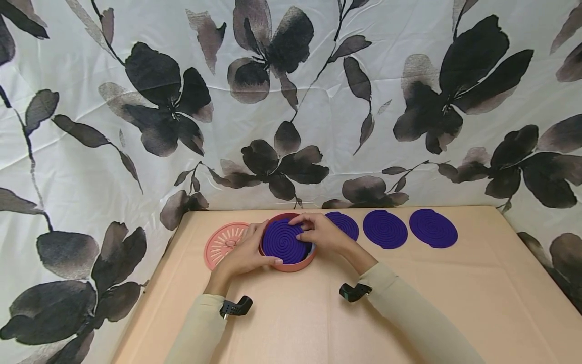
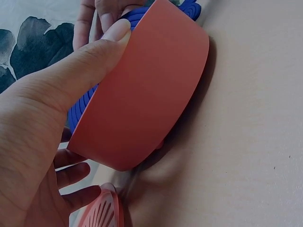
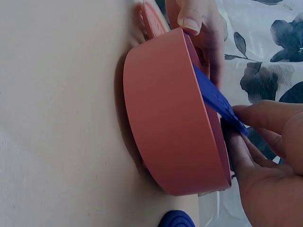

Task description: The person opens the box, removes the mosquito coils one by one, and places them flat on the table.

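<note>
Currently, you have four purple-blue spiral discs: three on the surface [image 1: 291,323], right of one round container [image 1: 291,268], plus one tilted disc [image 1: 283,241] partly inside; one slotted lid [image 1: 223,243] lies left. Your left hand [image 1: 245,253] grips the container's side; your right hand [image 1: 325,233] pinches the tilted disc.

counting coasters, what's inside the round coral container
One purple spiral coaster shows, tilted, partly sticking out of the container. It covers most of the interior; whether more coasters lie beneath can't be seen.

The slotted pink disc [image 1: 220,243] is partly hidden.
</note>
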A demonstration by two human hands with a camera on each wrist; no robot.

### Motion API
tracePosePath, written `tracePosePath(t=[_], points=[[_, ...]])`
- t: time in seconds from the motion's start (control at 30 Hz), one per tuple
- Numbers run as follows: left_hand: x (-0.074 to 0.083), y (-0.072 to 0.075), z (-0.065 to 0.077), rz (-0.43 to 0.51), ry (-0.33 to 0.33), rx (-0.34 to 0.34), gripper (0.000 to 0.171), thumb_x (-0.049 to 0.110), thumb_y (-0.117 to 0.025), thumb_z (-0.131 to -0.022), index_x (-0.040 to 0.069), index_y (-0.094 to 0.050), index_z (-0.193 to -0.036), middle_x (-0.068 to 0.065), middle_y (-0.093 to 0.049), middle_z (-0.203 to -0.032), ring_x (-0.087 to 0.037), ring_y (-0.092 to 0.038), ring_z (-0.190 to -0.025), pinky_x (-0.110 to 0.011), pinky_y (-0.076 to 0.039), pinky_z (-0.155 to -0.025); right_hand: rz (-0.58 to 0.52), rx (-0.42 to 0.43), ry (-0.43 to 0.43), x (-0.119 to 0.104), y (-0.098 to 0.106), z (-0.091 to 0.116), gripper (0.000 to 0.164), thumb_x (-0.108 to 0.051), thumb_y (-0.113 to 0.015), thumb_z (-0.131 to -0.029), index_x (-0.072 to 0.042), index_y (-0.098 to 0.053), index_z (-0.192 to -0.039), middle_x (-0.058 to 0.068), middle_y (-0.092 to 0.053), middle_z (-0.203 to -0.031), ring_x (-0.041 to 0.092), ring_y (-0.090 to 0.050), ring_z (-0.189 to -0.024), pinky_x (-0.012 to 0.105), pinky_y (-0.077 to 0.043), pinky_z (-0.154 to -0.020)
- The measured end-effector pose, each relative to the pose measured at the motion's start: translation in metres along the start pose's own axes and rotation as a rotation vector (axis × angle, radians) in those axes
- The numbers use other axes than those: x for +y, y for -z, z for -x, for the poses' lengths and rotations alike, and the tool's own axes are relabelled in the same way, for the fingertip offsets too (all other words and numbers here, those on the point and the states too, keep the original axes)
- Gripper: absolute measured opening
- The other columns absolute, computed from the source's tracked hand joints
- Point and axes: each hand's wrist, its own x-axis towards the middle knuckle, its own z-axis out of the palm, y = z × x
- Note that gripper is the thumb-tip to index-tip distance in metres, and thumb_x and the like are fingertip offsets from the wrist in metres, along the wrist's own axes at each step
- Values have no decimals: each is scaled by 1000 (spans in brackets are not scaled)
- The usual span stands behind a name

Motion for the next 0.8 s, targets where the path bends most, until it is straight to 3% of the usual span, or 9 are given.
tracePosePath(t=[0.13,0.27,0.5,0.67,0.8], points=[[-1,1,-2,1,4,-3,125,69,-84,-66,23,-19,-163,-5,-36,-146,-26,-39,-134,-57,-39,-110,16,-25,-24,-1,3,0,33,0,-72,-91,-9,-71,-122,8,-66,-118,21,-62,-91,23,-54,-75],[-1,3,-3,3,-4,-5,126,69,-84,-66,23,-19,-163,-5,-36,-146,-27,-39,-134,-56,-39,-111,48,-32,-16,-3,6,-1,32,-1,-72,-91,-9,-71,-122,6,-65,-103,17,-56,-80,21,-49,-67],[-2,3,-6,-6,-20,-4,125,70,-83,-66,24,-19,-163,-5,-37,-143,-26,-40,-133,-55,-39,-111,101,-17,6,-6,11,-2,28,-1,-72,-91,-10,-74,-118,5,-66,-108,17,-50,-76,24,-44,-65],[-3,3,-6,-19,-20,-4,126,71,-83,-66,22,-19,-163,-5,-38,-142,-26,-39,-134,-55,-38,-112,196,-5,19,-5,14,-2,26,-4,-76,-90,-11,-75,-115,3,-68,-100,17,-51,-81,26,-45,-70],[-3,3,-6,-23,-13,-6,125,71,-82,-66,23,-19,-163,-5,-38,-143,-26,-38,-135,-56,-37,-112,190,-9,24,-4,17,-1,29,-4,-77,-88,-11,-75,-117,2,-65,-93,16,-55,-82,26,-48,-70]])
